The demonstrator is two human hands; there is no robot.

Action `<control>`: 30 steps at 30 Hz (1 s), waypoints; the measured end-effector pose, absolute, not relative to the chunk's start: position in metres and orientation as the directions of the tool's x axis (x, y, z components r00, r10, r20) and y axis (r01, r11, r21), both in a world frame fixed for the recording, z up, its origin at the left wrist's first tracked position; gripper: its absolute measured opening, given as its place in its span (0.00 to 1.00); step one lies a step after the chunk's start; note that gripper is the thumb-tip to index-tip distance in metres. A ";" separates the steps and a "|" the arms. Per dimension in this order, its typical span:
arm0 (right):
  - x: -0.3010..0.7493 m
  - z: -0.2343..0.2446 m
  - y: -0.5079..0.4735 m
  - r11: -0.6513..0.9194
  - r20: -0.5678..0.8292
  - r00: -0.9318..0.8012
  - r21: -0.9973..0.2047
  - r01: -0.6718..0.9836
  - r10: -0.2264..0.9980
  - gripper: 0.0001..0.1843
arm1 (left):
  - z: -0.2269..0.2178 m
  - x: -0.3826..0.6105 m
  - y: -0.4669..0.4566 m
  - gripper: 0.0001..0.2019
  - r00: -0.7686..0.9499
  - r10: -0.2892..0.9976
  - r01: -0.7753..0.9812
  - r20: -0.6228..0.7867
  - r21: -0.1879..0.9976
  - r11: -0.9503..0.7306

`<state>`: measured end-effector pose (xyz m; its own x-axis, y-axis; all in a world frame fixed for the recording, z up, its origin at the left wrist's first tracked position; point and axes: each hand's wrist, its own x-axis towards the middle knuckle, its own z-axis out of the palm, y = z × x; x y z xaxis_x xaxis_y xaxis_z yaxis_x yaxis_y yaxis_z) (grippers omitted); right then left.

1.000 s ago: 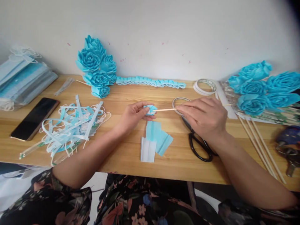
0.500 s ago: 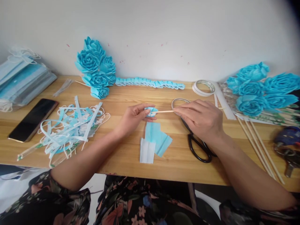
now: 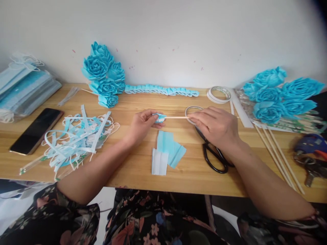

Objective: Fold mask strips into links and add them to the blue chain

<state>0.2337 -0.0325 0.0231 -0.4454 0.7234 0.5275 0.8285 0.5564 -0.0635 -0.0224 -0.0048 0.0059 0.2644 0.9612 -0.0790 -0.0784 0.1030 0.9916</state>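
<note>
My left hand (image 3: 142, 125) is closed on a small rolled piece of blue mask fabric (image 3: 160, 117) at the tip of a thin wooden stick (image 3: 176, 117). My right hand (image 3: 216, 126) pinches the same stick farther right and holds it level above the wooden table (image 3: 133, 170). Just below the hands lie a few cut blue and white mask pieces (image 3: 166, 152). Black scissors (image 3: 214, 157) lie partly under my right wrist. A tape roll (image 3: 192, 111) sits behind my right fingers.
Blue fabric roses (image 3: 104, 80) lean on the wall at back left, more roses (image 3: 278, 95) on sticks at right. A pleated blue strip (image 3: 160, 89), another tape roll (image 3: 219, 94), loose sticks (image 3: 278, 156), scrap strips (image 3: 76, 136), a phone (image 3: 37, 129), stacked masks (image 3: 22, 88), keys (image 3: 310, 160).
The blue roll in my left fingers looks tighter and smaller than before. Both hands stay on the stick and have shifted slightly left; the view has drifted a little.
</note>
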 end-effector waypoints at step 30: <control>0.172 0.034 -0.027 0.105 0.024 -0.238 -0.936 0.336 0.971 0.18 | 0.014 -0.019 -0.015 0.14 0.267 0.961 -0.307 0.067 0.951 0.019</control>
<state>0.1722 -0.0274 0.0338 -0.2384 0.9709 0.0237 0.3358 0.1054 -0.9360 -0.0193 -0.0146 0.0136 0.2670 0.9614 0.0673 -0.3073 0.0188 0.9514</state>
